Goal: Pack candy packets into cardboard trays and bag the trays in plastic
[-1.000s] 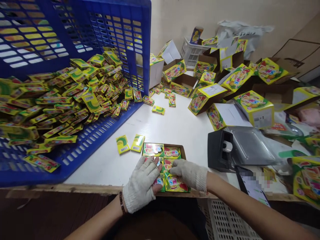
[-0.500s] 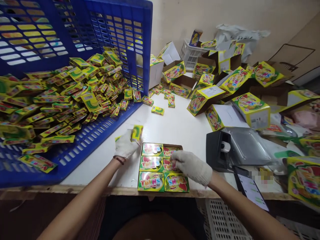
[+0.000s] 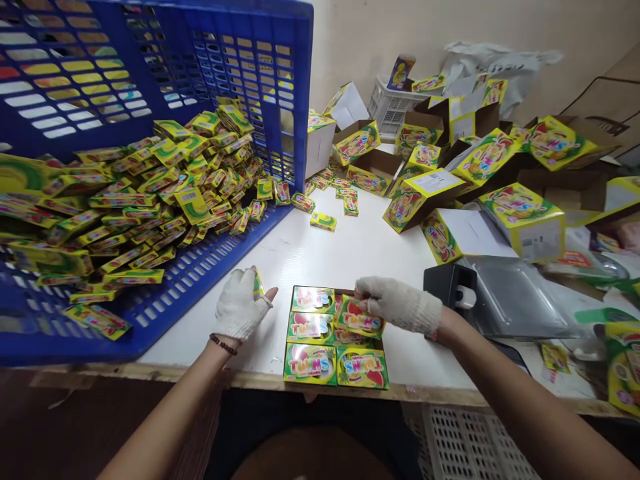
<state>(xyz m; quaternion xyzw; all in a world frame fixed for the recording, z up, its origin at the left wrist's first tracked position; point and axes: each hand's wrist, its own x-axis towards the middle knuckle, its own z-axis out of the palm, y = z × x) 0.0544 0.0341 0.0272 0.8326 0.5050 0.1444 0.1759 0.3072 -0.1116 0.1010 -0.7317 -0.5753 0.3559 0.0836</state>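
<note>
A shallow brown tray (image 3: 334, 337) of yellow-green "Twins" sweet packs lies at the table's near edge. My right hand (image 3: 395, 305), in a white knit glove, pinches one pack (image 3: 358, 319) tilted over the tray's right column. My gloved left hand (image 3: 241, 307) rests on the white table left of the tray, its fingers curled round a small yellow pack (image 3: 259, 285).
A blue plastic crate (image 3: 150, 167) lies on its side at left, spilling many small packs. Larger yellow cartons (image 3: 520, 217) pile up at the back right. A black tape dispenser (image 3: 450, 287) and plastic sheeting sit right of the tray. A white basket (image 3: 395, 110) stands by the wall.
My left hand left the tray, reached left and picked up a small pack. My right hand lifted a pack at the tray's right side. The camera shifted slightly.
</note>
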